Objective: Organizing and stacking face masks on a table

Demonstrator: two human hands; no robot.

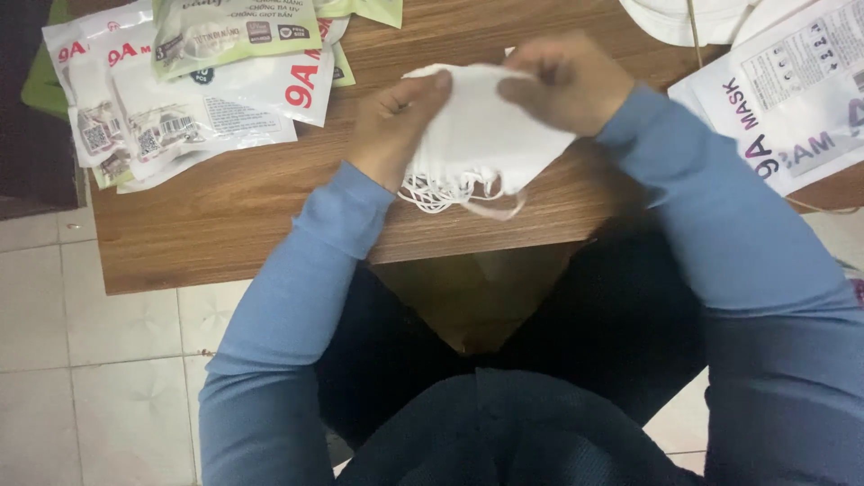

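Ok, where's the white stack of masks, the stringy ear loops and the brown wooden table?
white stack of folded masks (490, 135), head view, middle of the top mask.
thin white ear loops (441, 191), head view, dangling bunch.
brown wooden table (225, 211), head view, bare top.

Single head-worn view, looking steeply down, close over the wooden table (225, 216) edge, lap and tiled floor (99, 378)

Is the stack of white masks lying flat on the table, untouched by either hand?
No: the left hand and right hand both grip the stack of white masks.
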